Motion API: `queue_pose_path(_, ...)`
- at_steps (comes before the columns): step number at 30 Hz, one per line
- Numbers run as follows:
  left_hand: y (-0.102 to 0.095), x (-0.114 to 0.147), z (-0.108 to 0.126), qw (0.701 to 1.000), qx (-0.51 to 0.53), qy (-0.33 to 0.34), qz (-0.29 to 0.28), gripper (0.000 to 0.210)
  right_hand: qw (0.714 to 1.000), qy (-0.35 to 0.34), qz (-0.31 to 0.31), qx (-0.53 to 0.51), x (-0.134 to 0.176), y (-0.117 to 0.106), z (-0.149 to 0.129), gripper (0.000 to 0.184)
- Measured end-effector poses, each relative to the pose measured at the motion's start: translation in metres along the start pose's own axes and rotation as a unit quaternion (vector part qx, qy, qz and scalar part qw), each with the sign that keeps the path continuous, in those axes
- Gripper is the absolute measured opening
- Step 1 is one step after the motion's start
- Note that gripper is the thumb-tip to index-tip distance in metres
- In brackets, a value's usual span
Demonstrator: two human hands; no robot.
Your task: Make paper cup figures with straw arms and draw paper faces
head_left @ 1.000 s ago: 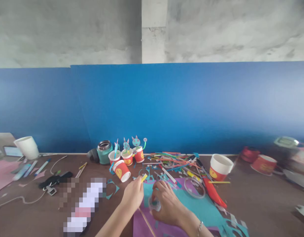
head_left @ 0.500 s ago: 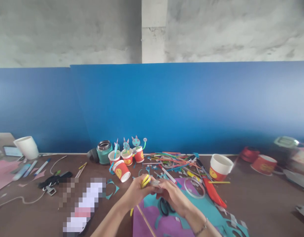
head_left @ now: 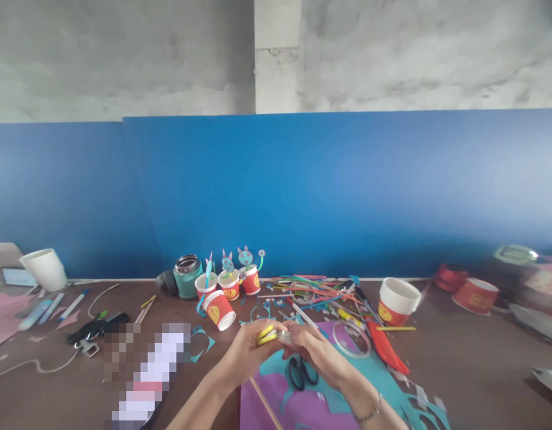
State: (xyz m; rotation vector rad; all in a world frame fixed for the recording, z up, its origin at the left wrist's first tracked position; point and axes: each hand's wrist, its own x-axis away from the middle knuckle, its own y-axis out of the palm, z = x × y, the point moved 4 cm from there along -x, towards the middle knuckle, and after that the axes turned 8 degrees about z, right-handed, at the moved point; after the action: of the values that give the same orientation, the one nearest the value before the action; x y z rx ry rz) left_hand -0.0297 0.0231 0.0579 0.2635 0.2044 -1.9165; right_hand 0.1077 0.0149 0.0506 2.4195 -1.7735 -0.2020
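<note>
My left hand is closed around a yellow, bent strip-like piece, which sticks out above the thumb. Next to it, between both hands, is a small pale, clear-looking piece, mostly covered by fingers. My right hand pinches at that pale piece from the right, fingertips close to the left hand's. Under the hands lie dark-handled scissors, a purple sheet and a teal sheet with cut edges. A thin wooden stick slants below my left hand.
Red-and-white paper cups with teal cat-faced cutouts stand near the blue partition, by a teal thermos. A pile of coloured sticks, a clear ring, a red pouch and stacked cups are to the right.
Both hands stay together over the sheets, with fingers slightly shifted around the pale piece. The yellow piece has tilted flatter. The whole view has drifted slightly.
</note>
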Motion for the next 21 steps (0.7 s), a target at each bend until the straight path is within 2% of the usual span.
queue_pose_path(4, 0.0066, 0.0016, 0.0084, 0.999, 0.017, 0.014, -0.030, 0.025, 0.999, -0.009, -0.027, 0.017, 0.0010, 0.0007, 0.0018, 0.022)
queue_pose_path(10, 0.0057, 0.0003, 0.0063, 0.999, 0.005, 0.013, -0.037, 0.025, 0.997, -0.028, -0.066, 0.007, 0.0034, 0.0049, -0.0016, 0.021)
queue_pose_path(16, -0.0006, -0.0004, -0.0005, 0.998, -0.060, 0.019, -0.013, 0.024, 0.998, -0.017, -0.041, 0.032, 0.0018, 0.0054, -0.0026, 0.017)
queue_pose_path(19, 0.0004, -0.0011, 0.0030, 0.998, -0.059, 0.024, -0.026, 0.024, 0.999, -0.026, -0.013, 0.032, -0.0012, 0.0037, 0.0020, 0.013)
queue_pose_path(21, 0.0015, -0.0013, 0.0064, 0.998, -0.055, 0.026, -0.032, 0.025, 0.999, -0.025, -0.031, 0.001, -0.0018, 0.0054, 0.0038, 0.013)
